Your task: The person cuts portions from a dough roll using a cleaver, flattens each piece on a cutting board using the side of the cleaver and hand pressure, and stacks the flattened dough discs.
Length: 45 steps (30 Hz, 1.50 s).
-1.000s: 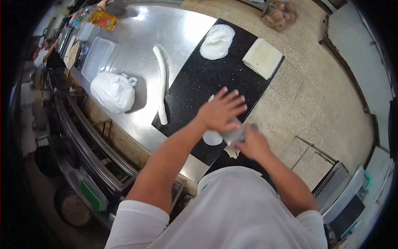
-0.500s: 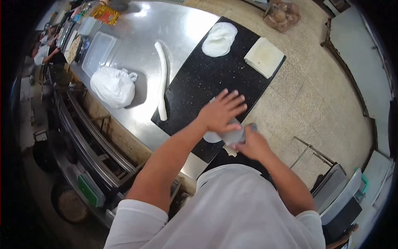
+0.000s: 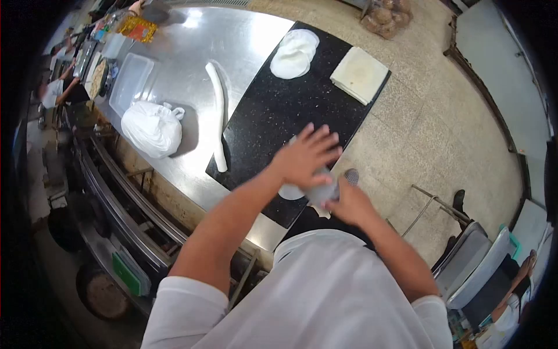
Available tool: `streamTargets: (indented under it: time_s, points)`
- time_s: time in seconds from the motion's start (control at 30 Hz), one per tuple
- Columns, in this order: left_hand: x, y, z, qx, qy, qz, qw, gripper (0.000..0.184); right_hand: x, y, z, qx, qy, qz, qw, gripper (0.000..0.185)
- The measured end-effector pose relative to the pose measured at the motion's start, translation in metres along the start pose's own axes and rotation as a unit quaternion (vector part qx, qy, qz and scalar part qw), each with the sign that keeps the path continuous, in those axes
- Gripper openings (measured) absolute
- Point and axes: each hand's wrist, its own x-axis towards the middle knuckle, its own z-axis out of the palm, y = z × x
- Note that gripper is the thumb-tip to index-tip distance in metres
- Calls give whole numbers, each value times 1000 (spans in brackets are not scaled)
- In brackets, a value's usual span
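My left hand (image 3: 303, 158) is open, palm down with spread fingers, low over the near part of a black speckled slab (image 3: 279, 110). Close to its right, my right hand (image 3: 350, 202) has its fingers curled at a blurred grey-white thing (image 3: 321, 189) between the two hands; its kind cannot be made out. Under my left wrist, a pale round dough piece (image 3: 290, 192) partly shows on the slab. Farther up lie a pile of thin round dough sheets (image 3: 294, 53) and a stack of square pale sheets (image 3: 360, 75). Along the slab's left edge runs a long dough rope (image 3: 217, 116).
On the steel table (image 3: 186, 52) stand a knotted white plastic bag (image 3: 152, 129) and a clear tub (image 3: 132, 84). Metal rails (image 3: 125, 192) border it at left. A bag of round brown items (image 3: 386, 17) is beyond the slab. Other people are at far left and lower right.
The view has shifted slightly, so the table things appear farther left. My hands keep nearly the same pose. More of another person shows at lower right.
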Motion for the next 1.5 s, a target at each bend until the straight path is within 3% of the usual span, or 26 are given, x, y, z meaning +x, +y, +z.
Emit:
streamTargets:
  time_s: [0.03, 0.07, 0.17, 0.23, 0.3, 0.4, 0.53, 0.57, 0.63, 0.7, 0.87, 0.97, 1.03, 1.1, 1.2, 1.4, 1.5]
  points:
    - [-16, 19, 6, -12, -32, 15, 999, 70, -14, 20, 22, -4, -64, 47, 997, 73]
    - [-25, 40, 9, -51, -34, 27, 998, 69, -30, 25, 28, 70, -83, 32, 994, 86]
    - [-7, 47, 18, -73, -51, 63, 994, 72, -29, 29, 22, 14, -56, 89, 994, 97]
    - [16, 24, 5, 13, -27, 41, 999, 68, -11, 15, -8, 16, -16, 93, 995, 89]
    - [31, 0, -9, 30, -14, 22, 999, 67, 21, 8, -38, -81, -40, 40, 995, 75]
    - [36, -26, -15, -3, 38, -8, 999, 70, 38, -7, -46, -79, 12, -1, 997, 65]
    - [-11, 18, 7, -29, -24, -10, 999, 72, -6, 16, -3, 7, -74, 6, 997, 65]
    - [-21, 40, 6, -56, -1, -7, 998, 71, -20, 31, 11, 36, -106, 21, 994, 64]
    - [-4, 52, 17, -94, -3, 42, 995, 69, -22, 35, 7, 36, -62, -16, 997, 68]
    - [17, 35, 25, -34, 38, 55, 997, 67, -21, 36, -4, 27, -40, 68, 997, 75]
    - [52, -9, -4, 15, 27, 17, 999, 71, 27, 18, -55, -60, -15, 20, 998, 66]
    - [30, 0, -11, -20, 51, -30, 998, 73, 14, 23, -18, 4, 17, -18, 1000, 65]
    - [-16, 27, -8, -12, 25, -48, 998, 75, -7, 30, 20, 33, -7, -73, 997, 65]
    - [-49, 38, 4, -62, -23, -15, 998, 75, -15, 18, 25, 65, -96, -14, 993, 69]
    - [-21, 13, 5, -4, -9, 0, 1000, 73, 2, 6, 4, -45, -15, 20, 999, 66]
    - [29, -31, -24, 49, 99, 8, 994, 76, 35, -18, -46, -107, 59, 15, 992, 63]
    - [31, -20, -45, 72, 183, -36, 980, 77, 21, -21, -24, -49, 134, 56, 988, 58]
